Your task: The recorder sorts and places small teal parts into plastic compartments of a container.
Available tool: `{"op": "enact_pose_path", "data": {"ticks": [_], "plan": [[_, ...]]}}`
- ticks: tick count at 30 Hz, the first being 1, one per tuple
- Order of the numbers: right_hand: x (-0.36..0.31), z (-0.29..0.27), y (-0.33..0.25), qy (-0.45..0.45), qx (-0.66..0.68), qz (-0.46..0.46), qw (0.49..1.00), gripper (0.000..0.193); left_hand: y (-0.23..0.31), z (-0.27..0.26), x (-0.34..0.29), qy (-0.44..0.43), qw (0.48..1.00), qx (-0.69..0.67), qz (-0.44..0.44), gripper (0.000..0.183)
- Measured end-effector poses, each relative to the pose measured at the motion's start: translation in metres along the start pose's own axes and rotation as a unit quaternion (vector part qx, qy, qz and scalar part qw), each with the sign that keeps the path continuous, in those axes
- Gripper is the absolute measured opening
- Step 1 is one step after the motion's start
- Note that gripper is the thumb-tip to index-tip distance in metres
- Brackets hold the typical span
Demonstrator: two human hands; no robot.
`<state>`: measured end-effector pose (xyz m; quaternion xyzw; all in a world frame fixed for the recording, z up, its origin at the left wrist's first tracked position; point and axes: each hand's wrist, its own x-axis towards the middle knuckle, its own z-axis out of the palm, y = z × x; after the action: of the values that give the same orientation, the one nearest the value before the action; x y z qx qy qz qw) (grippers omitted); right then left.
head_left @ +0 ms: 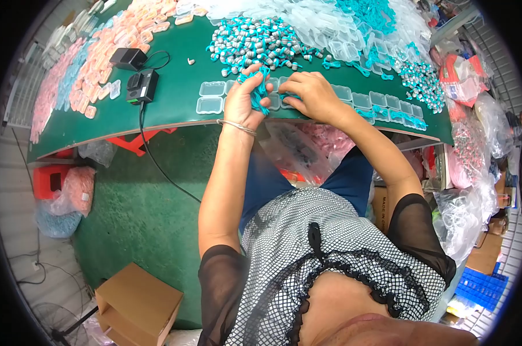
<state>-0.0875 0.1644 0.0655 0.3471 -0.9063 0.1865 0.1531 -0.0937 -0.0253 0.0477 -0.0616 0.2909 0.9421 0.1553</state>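
My left hand (239, 105) is closed round a bunch of teal cords (261, 95), with loops sticking out past the fingers. Just right of it, my right hand (317, 98) bends over the row of small boxes, thumb and fingers pinched on what looks like a teal cord; the fingertips partly hide it. Clear plastic boxes with open lids (209, 105) line the table's near edge, running under and between both hands. Toward the right end, teal cords (382, 111) lie in or across several boxes.
Beyond my hands is a heap of small grey-and-teal plugs (252, 43). Clear boxes (313, 29) pile up behind, peach ones (128, 34) to the left. A black corded device (142, 86) sits on the green table (174, 86). Bags (468, 132) crowd the right side.
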Motion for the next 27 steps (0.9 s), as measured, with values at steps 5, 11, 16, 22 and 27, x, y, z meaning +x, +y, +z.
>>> {"op": "enact_pose_path", "data": {"ticks": [5,11,16,22,27], "plan": [[-0.006,0.009,0.01,0.018,0.025,-0.019,0.999,0.022,0.0,0.003,-0.003,0.007,1.0,0.002,-0.004,0.041],[0.001,-0.011,0.014,0.055,0.029,-0.052,0.997,0.016,-0.003,0.001,-0.002,0.001,1.0,0.003,-0.011,0.041],[-0.019,-0.053,0.038,-0.021,0.036,-0.004,0.999,0.021,-0.002,0.001,-0.001,-0.003,1.0,-0.007,-0.003,0.037],[-0.034,-0.053,0.027,-0.074,-0.047,-0.063,0.994,0.025,-0.01,0.007,0.002,-0.007,1.0,0.002,-0.015,0.038],[-0.038,-0.052,0.032,-0.072,-0.06,-0.067,0.993,0.023,-0.011,0.01,0.0,-0.003,1.0,0.006,-0.013,0.039]]}}
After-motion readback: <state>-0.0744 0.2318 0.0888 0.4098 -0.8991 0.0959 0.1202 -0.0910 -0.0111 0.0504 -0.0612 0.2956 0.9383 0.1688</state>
